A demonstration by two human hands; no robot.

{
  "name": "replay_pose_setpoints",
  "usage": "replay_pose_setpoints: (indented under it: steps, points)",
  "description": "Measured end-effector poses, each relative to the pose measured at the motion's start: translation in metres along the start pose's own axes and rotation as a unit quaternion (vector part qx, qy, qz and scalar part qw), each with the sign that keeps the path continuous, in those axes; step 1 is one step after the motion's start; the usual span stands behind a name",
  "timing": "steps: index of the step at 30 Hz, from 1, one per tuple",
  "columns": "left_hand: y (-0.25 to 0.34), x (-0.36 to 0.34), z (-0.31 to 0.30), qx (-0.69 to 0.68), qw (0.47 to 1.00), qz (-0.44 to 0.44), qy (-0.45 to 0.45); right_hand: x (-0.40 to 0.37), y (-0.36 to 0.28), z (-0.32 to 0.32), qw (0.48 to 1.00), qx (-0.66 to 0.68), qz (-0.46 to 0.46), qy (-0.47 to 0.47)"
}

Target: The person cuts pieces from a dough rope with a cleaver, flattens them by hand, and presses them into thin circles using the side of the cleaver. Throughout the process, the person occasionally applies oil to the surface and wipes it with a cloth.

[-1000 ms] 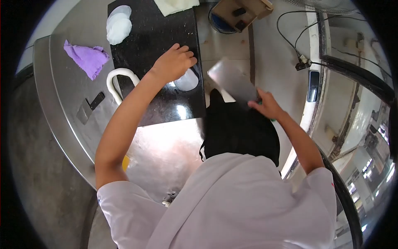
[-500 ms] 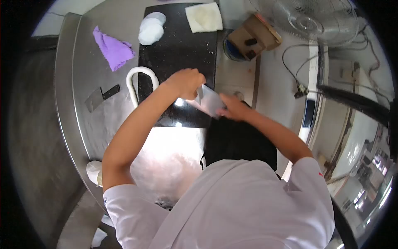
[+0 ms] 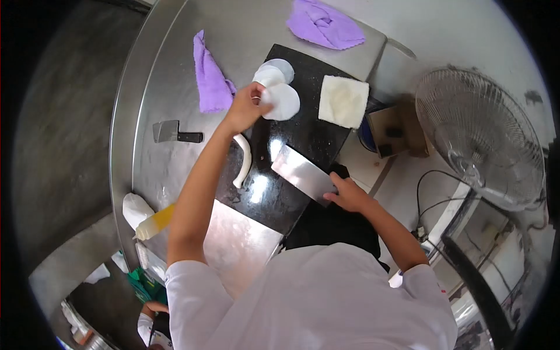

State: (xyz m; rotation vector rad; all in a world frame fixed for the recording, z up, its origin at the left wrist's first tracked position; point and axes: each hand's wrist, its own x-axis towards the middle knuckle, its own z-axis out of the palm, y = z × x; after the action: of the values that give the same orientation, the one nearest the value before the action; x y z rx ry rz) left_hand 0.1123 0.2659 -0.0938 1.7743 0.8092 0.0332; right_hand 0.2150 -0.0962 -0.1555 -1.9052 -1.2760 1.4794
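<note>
My right hand [image 3: 345, 192] is closed round the near end of a broad, shiny metal blade [image 3: 302, 174], which lies slanting over the black board [image 3: 303, 137]. My left hand [image 3: 248, 108] touches the left edge of several overlapping thin white rounds [image 3: 283, 102] near the board's far end, thumb and fingers close together at the rim. Below this hand a curved white dough strip [image 3: 243, 163] lies along the board's left edge, partly hidden by my wrist. A folded cream cloth [image 3: 343, 101] lies right of the rounds.
Left of the board are a purple cloth [image 3: 211, 81] and a small cleaver [image 3: 167, 132]. Another purple cloth [image 3: 325, 24] lies beyond it. A fan [image 3: 478, 137] and a cardboard box [image 3: 392, 129] stand right. A yellow bottle [image 3: 156, 221] is at left; another person's arm [image 3: 153, 308] shows lower left.
My left hand has left the blade and reached forward to the white rounds. The blade, now held only by my right hand, is lower and flatter. The whole view has turned.
</note>
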Motion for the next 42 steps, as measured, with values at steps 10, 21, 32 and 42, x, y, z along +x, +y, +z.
replay_pose_setpoints:
  steps: [10,21,32,42]
  points:
    - [-0.061,-0.077,-0.023,0.102,0.943,-0.019,0.316,0.024,0.003,-0.053,0.995,-0.036,-0.088,-0.002]
    - [-0.142,-0.248,0.051,0.063,0.941,0.02,0.332,0.054,-0.11,-0.003,0.981,-0.115,-0.15,-0.035]
    - [-0.191,-0.234,0.03,0.179,0.909,0.215,0.308,0.027,-0.141,0.093,0.958,-0.266,-0.064,0.082]
    - [-0.129,-0.248,0.091,-0.024,0.958,0.145,0.247,-0.037,-0.055,0.12,0.943,-0.107,-0.1,0.299]
